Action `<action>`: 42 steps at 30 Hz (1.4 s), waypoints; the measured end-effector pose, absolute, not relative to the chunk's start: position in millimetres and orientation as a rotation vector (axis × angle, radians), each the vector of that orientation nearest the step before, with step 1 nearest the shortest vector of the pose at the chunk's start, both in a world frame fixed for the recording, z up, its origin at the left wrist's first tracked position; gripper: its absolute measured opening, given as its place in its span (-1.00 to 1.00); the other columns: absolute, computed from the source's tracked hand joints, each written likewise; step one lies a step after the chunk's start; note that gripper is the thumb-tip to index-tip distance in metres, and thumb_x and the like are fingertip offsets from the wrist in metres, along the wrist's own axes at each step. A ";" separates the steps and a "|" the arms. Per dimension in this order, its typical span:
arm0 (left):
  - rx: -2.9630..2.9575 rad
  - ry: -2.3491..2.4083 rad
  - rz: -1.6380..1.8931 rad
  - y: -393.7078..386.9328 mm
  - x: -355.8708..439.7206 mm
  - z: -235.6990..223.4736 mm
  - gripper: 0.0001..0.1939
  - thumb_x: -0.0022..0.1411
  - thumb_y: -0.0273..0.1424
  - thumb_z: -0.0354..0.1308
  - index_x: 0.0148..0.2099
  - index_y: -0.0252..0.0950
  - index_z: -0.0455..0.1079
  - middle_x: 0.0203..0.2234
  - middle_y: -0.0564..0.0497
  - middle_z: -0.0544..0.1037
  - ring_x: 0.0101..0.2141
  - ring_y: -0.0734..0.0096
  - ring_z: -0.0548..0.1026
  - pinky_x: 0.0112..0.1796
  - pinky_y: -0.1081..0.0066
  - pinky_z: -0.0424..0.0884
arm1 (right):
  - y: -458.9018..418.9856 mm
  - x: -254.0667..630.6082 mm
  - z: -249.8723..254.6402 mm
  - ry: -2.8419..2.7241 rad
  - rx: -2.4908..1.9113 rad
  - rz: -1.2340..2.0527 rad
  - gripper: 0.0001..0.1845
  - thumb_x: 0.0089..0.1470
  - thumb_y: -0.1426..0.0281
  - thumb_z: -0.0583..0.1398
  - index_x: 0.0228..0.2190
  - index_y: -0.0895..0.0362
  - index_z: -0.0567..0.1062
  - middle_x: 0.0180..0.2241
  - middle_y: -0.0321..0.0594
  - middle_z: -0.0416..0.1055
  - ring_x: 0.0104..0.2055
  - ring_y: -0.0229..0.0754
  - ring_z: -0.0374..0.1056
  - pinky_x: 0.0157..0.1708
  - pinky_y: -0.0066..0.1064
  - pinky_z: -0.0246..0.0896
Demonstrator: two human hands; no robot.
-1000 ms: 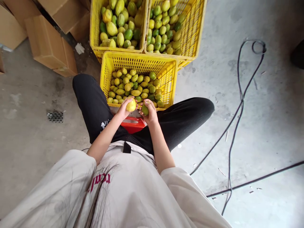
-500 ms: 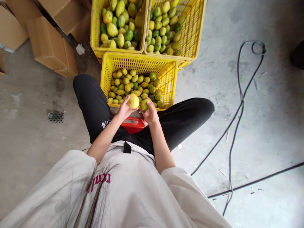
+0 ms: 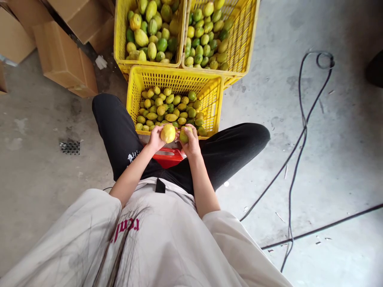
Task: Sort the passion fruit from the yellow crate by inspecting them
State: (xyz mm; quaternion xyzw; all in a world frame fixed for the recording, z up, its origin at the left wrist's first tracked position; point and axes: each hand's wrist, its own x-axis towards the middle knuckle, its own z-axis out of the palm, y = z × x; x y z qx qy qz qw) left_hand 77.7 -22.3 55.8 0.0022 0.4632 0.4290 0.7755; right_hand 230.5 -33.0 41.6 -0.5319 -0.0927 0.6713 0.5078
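A yellow lemon [image 3: 168, 133] is in my left hand [image 3: 156, 139], whose fingers are closed around its left side. My right hand [image 3: 192, 144] grips a greener lemon [image 3: 184, 136], with the thumb lying over it. Both hands are side by side above the near rim of a yellow plastic crate [image 3: 175, 71]. Inside that crate lie many small yellow and green lemons [image 3: 171, 117]. The undersides of both held lemons are hidden by my fingers.
Behind stand two more yellow crates, a left one [image 3: 119, 44] and a right one [image 3: 243, 44], both holding lemons. Cardboard boxes [image 3: 64, 59] lie at upper left. A red plastic object [image 3: 167, 160] is between my legs. Black cable [image 3: 303, 131] loops across the floor at right.
Both hands have shifted slightly toward me. The greener lemon has been turned in my right hand, and the yellow lemon's facing side has changed a little.
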 end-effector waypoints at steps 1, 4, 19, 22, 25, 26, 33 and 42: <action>-0.008 1.004 0.935 -21.8 78.1 55.6 -0.73 0.40 -0.14 0.17 -0.17 -0.22 0.54 -0.23 -0.16 0.75 -0.14 0.03 0.75 -0.10 0.13 0.68 | -32.2 230.2 42.6 -0.204 -1.271 1.613 -0.63 0.03 0.25 0.41 -0.15 -0.08 0.43 -0.33 -0.44 0.52 -0.29 -0.19 0.58 -0.23 -0.33 0.63; -0.019 1.015 0.964 -20.7 79.8 55.7 -0.79 0.42 -0.20 0.23 -0.12 -0.23 0.54 -0.21 -0.12 0.74 -0.19 0.19 0.74 -0.07 0.21 0.67 | -30.4 229.0 46.2 -0.140 -1.240 1.624 -0.69 0.07 0.23 0.36 -0.15 -0.06 0.46 -0.25 -0.36 0.58 -0.16 -0.09 0.64 -0.15 -0.21 0.67; 0.058 1.109 0.929 -23.5 75.9 56.3 -0.76 0.30 -0.32 0.42 -0.05 -0.19 0.48 -0.21 0.00 0.72 -0.28 0.32 0.72 -0.16 0.33 0.66 | -34.0 229.5 35.1 -0.029 -1.436 1.629 -0.60 0.02 0.31 0.50 -0.20 -0.04 0.45 -0.32 -0.44 0.50 -0.35 -0.25 0.53 -0.37 -0.46 0.56; 0.081 1.160 0.866 -23.7 76.8 52.2 -0.83 0.34 -0.35 0.40 -0.10 -0.21 0.48 -0.28 0.00 0.73 -0.39 0.37 0.68 -0.29 0.39 0.61 | -36.0 233.0 23.7 -0.081 -1.549 1.711 -0.49 -0.06 0.32 0.55 -0.20 -0.05 0.40 -0.39 -0.47 0.49 -0.40 -0.21 0.54 -0.41 -0.41 0.56; 0.150 1.287 0.713 -26.5 79.0 42.9 -0.83 0.33 -0.39 0.44 -0.16 -0.23 0.49 -0.43 0.05 0.68 -0.50 0.40 0.63 -0.38 0.43 0.56 | -37.8 236.2 14.6 -0.138 -1.549 1.785 -0.43 -0.12 0.33 0.58 -0.19 -0.04 0.40 -0.42 -0.48 0.49 -0.41 -0.20 0.56 -0.44 -0.43 0.53; 0.160 1.333 0.659 -27.4 79.8 39.1 -0.81 0.32 -0.38 0.47 -0.19 -0.23 0.48 -0.47 0.06 0.66 -0.53 0.41 0.61 -0.40 0.44 0.55 | -38.0 236.8 12.7 -0.150 -1.536 1.795 -0.43 -0.13 0.33 0.59 -0.18 -0.04 0.42 -0.42 -0.48 0.50 -0.40 -0.20 0.57 -0.44 -0.44 0.53; -0.009 1.277 0.796 -21.6 80.7 27.3 -0.81 0.40 -0.20 0.26 -0.19 -0.20 0.50 -0.47 0.01 0.62 -0.38 0.24 0.66 -0.30 0.32 0.63 | -32.0 230.1 18.1 0.043 -1.505 1.682 -0.72 0.08 0.27 0.40 -0.24 -0.01 0.42 -0.45 -0.42 0.47 -0.39 -0.17 0.56 -0.42 -0.38 0.58; 0.014 1.041 1.057 -21.6 77.3 58.6 -0.78 0.45 -0.36 0.22 0.07 -0.24 0.60 -0.21 0.00 0.67 -0.18 0.36 0.65 -0.09 0.40 0.62 | -30.4 228.8 34.0 0.025 -1.350 1.702 -0.66 0.09 0.22 0.41 -0.26 -0.02 0.37 -0.37 -0.35 0.51 -0.38 -0.19 0.53 -0.48 -0.43 0.50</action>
